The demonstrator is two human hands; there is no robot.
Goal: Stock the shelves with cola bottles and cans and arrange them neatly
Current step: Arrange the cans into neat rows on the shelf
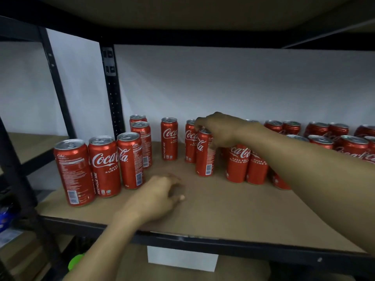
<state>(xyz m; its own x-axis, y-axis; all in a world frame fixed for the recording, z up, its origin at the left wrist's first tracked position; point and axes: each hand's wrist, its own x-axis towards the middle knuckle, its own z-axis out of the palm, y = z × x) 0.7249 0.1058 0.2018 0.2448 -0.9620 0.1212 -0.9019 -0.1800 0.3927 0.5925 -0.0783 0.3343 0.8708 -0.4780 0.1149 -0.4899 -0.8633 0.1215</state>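
Several red cola cans stand upright on the brown shelf board [223,209]. Three cans form a front row at the left [104,167], two more stand behind them [142,142], and a single can [169,138] stands apart. My right hand [219,130] reaches in from the right and grips the top of one can [204,155] in the middle. Another can [190,140] stands just behind that one. My left hand [160,195] rests low on the board, fingers loosely curled, holding nothing. More cans [247,165] crowd the right side, partly hidden by my right forearm.
A black metal upright [111,94] stands at the shelf's back left, and a black front rail [203,242] edges the board. An upper shelf [182,15] hangs overhead. A white box [182,258] sits below. Bare board lies in front of the cans.
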